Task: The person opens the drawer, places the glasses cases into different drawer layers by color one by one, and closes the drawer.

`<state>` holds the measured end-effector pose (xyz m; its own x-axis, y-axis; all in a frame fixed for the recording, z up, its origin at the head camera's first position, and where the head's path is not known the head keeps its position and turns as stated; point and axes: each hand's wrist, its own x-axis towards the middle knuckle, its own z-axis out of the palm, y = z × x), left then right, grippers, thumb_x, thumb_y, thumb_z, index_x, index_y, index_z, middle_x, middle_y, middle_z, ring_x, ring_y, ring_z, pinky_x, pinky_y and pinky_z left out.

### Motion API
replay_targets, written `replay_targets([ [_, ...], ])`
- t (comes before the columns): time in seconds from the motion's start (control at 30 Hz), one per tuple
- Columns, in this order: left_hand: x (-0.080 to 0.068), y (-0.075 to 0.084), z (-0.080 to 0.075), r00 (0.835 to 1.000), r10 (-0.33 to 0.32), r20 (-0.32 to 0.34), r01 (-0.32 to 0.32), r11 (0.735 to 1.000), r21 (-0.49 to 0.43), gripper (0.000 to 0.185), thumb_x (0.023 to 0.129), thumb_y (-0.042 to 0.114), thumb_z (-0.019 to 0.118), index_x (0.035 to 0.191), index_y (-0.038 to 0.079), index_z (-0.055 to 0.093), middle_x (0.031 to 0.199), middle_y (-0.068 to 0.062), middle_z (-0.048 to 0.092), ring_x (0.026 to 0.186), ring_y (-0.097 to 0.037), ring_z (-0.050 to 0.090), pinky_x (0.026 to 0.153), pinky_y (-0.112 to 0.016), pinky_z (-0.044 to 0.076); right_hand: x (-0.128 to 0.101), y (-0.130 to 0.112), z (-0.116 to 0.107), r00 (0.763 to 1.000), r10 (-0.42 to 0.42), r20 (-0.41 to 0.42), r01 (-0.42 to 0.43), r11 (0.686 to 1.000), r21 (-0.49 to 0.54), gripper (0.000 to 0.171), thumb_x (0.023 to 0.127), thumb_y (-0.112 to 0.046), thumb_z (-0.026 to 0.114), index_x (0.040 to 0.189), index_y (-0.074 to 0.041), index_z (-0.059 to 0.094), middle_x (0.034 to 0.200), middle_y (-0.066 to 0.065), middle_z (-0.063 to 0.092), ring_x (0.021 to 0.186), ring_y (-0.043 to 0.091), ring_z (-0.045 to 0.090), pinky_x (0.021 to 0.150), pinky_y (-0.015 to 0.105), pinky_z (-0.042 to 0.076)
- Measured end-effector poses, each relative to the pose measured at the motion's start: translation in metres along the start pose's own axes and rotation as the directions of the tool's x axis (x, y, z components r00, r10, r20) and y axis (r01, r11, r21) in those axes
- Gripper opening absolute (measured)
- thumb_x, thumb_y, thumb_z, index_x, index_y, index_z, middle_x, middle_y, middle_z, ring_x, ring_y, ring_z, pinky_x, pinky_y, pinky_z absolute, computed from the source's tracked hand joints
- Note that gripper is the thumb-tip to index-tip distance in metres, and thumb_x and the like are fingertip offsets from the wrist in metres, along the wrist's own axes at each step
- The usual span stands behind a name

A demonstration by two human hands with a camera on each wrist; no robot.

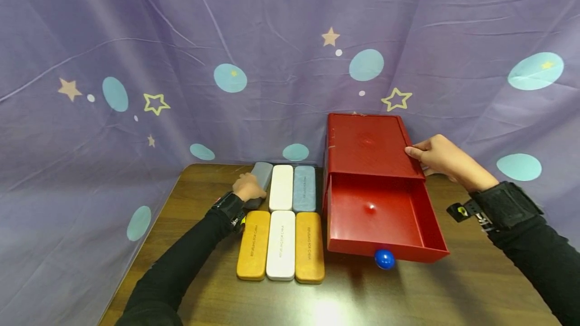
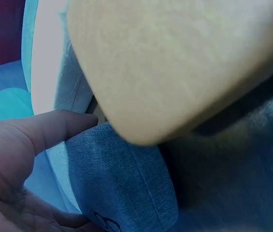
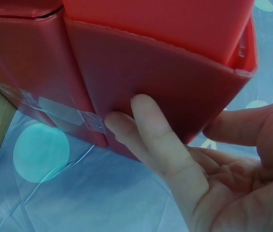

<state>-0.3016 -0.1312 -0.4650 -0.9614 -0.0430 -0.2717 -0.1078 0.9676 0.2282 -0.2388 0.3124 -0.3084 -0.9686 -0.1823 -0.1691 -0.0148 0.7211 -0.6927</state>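
Observation:
My left hand (image 1: 246, 187) grips a grey fabric-covered glasses case (image 1: 263, 171) at the far left of the back row. In the left wrist view the thumb lies on one side of this grey case (image 2: 122, 174), and the other fingers are mostly hidden beyond it. At the right, my right hand (image 1: 439, 157) holds the upper right edge of a red drawer cabinet (image 1: 367, 142). Its thumb rests on the top, while in the right wrist view the fingers (image 3: 150, 121) press against the side wall. The cabinet's drawer (image 1: 385, 249) is pulled out toward me.
Beside the grey case lie a white case (image 1: 281, 187) and a blue case (image 1: 304, 188). In front are a yellow case (image 1: 254, 245), a white lettered case (image 1: 281, 245) and another yellow case (image 1: 310, 248). A blue knob (image 1: 384, 259) juts from the drawer; a purple curtain (image 1: 272, 119) hangs behind.

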Motion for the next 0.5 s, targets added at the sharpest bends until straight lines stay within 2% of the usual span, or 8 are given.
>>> replay_targets([
  [0.2, 0.0, -0.011, -0.005, 0.997, 0.063, 0.037, -0.06, 0.995, -0.082, 0.066, 0.083, 0.031, 0.076, 0.128, -0.013, 0.057, 0.128, -0.031, 0.054, 0.111, -0.042, 0.056, 0.093, -0.052, 0.052, -0.001, -0.001, 0.0, 1.0, 0.002, 0.005, -0.002, 1.0, 0.023, 0.048, 0.109, -0.015, 0.043, 0.133, 0.026, 0.045, 0.116, 0.041, 0.064, 0.084, 0.013, 0.071, 0.07, 0.034, 0.063],
  [0.37, -0.001, -0.018, -0.008, 0.995, 0.083, 0.058, -0.075, 0.989, -0.131, 0.064, 0.082, 0.037, 0.073, 0.12, -0.013, 0.059, 0.119, -0.029, 0.057, 0.099, -0.037, 0.056, 0.083, -0.046, 0.053, -0.001, -0.001, 0.0, 1.0, 0.008, 0.007, -0.008, 1.0, 0.024, 0.048, 0.109, -0.015, 0.043, 0.134, 0.026, 0.044, 0.119, 0.044, 0.061, 0.088, 0.018, 0.071, 0.07, 0.035, 0.063],
  [0.5, -0.008, -0.019, -0.016, 0.994, 0.093, 0.057, -0.082, 0.982, -0.171, 0.065, 0.081, 0.041, 0.073, 0.116, -0.012, 0.06, 0.109, -0.025, 0.059, 0.09, -0.033, 0.057, 0.074, -0.041, 0.051, 0.0, 0.001, -0.001, 1.0, 0.009, 0.008, -0.009, 1.0, 0.027, 0.048, 0.11, -0.015, 0.043, 0.134, 0.026, 0.044, 0.118, 0.043, 0.062, 0.087, 0.017, 0.071, 0.07, 0.035, 0.063],
])
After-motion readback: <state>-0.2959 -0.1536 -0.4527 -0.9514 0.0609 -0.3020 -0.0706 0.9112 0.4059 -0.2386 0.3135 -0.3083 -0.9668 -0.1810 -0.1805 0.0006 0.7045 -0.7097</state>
